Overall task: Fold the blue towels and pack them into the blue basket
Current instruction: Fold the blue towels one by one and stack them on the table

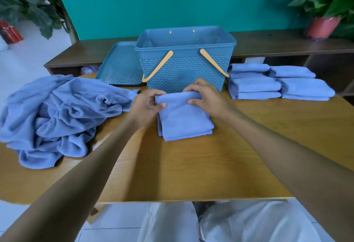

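Both hands, left (145, 107) and right (205, 98), pinch the far fold of a soft, light towel (183, 121) lying on the worktop (229, 155) before the basket (185, 59); it looks floppy, best gripped at its corners.

- One blue basket (185, 63)
- One basket lid (120, 65)
- One folded towel (183, 117) in two hands
- Two stacks of folded towels (253, 82) (304, 84)
- One heap of unfolded towels (55, 115)
- Two potted plants (325, 7) (28, 2)
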